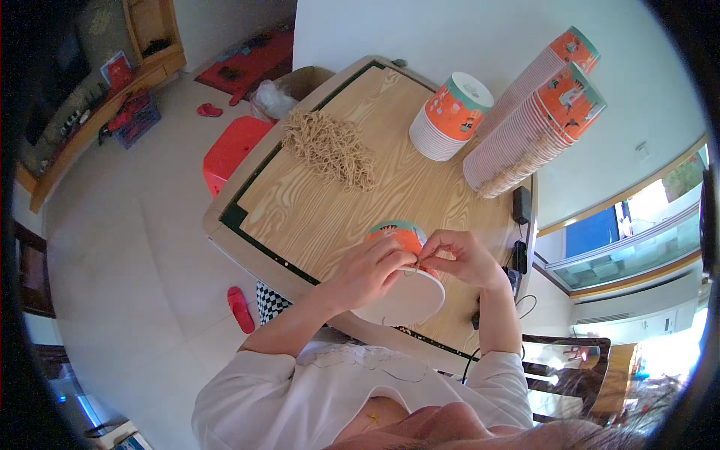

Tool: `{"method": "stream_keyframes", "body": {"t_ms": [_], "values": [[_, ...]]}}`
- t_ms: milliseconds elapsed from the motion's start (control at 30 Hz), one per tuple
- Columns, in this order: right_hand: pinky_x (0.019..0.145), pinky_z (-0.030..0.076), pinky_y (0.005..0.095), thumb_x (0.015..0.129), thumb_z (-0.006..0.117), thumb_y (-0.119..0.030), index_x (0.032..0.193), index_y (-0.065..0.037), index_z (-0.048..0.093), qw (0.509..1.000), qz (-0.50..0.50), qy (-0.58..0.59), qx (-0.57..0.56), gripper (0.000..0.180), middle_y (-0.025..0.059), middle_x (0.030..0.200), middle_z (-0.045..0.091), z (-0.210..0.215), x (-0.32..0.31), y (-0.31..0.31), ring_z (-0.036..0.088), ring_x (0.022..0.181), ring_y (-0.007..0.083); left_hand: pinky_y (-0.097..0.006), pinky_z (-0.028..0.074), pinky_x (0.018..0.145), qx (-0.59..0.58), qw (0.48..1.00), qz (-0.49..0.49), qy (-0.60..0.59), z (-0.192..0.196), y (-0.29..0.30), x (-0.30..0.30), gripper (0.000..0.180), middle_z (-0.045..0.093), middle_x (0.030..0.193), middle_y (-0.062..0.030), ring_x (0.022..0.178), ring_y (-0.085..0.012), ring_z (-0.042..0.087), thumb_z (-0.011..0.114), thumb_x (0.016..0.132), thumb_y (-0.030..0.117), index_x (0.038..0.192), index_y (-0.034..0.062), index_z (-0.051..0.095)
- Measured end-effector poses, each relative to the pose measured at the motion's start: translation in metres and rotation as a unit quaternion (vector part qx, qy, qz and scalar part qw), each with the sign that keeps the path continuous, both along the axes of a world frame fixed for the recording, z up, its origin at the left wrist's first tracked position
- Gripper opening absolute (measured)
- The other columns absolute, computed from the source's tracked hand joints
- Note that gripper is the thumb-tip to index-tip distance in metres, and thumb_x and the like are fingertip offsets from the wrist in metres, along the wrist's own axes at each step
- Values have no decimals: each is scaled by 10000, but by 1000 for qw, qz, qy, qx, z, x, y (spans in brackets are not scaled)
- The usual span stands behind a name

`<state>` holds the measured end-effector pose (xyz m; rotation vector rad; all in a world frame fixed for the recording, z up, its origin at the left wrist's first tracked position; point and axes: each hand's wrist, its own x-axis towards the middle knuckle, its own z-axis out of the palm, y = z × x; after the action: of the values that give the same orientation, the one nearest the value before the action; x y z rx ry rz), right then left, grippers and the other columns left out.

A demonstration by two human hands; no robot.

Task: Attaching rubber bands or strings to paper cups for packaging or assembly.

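An orange paper tub [401, 300] with a green band lies tilted at the table's near edge, its round white end toward me. My left hand [364, 271] rests over its side, thumb and fingers closed in a pinch at the white end's upper edge. Right beside it, my right hand [463, 259] pinches too, its fingertips meeting the left ones. Between them shows a thin tan cord [417, 265], partly hidden by the fingers. A short bit of cord also pokes out at the tub's lower edge. Farther off lies a loose heap of tan cords [330, 150].
A short stack of nested tubs [450, 116] stands at the far side, with taller leaning stacks [534, 129] right of it against the wall. Black adapters [521, 206] and cables line the right edge. A red stool [234, 150] stands left of the table [270, 217].
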<state>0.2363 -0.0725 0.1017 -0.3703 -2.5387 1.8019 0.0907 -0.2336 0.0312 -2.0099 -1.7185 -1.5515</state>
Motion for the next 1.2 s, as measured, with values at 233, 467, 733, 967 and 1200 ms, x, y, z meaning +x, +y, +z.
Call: {"method": "stream_keyframes", "body": {"t_ms": [233,467,733,967,1200], "values": [[816,490,256,853,623,40,975,39,621,999,-32,-2,24,122,67,931,646,-30,1,6,606,900,120,-385,498,802,-31,999,-32,10,-7,2,0,371,553,947,-42,942,-278,573,722,690,51,1025,139,587],[866,490,273,850,599,65,1029,31,600,995,-72,26,-57,181,83,1022,630,-44,4,0,607,962,150,-400,484,833,-69,994,-51,-62,-7,6,-1,301,546,950,-49,961,-281,558,710,701,43,958,106,567],[1030,383,391,797,742,-151,1383,-105,389,996,-80,-30,-37,686,48,1345,459,-63,22,41,414,1267,196,-396,492,816,15,999,-51,3,-17,9,-3,288,595,974,-39,960,-267,580,723,662,36,903,110,585],[1065,324,425,740,802,-258,1466,-178,258,990,-82,-22,-116,911,60,1394,417,-58,28,54,368,1300,238,-383,496,802,33,999,-11,-1,-13,19,-1,334,591,969,-25,946,-256,571,722,604,16,902,107,605],[973,405,392,726,786,-169,1184,-105,576,925,-103,97,352,508,102,1259,528,-37,16,8,482,1185,269,-387,486,818,-44,997,-27,-63,-35,24,-11,319,616,1002,-49,954,-272,574,706,624,-29,914,80,631]]}}
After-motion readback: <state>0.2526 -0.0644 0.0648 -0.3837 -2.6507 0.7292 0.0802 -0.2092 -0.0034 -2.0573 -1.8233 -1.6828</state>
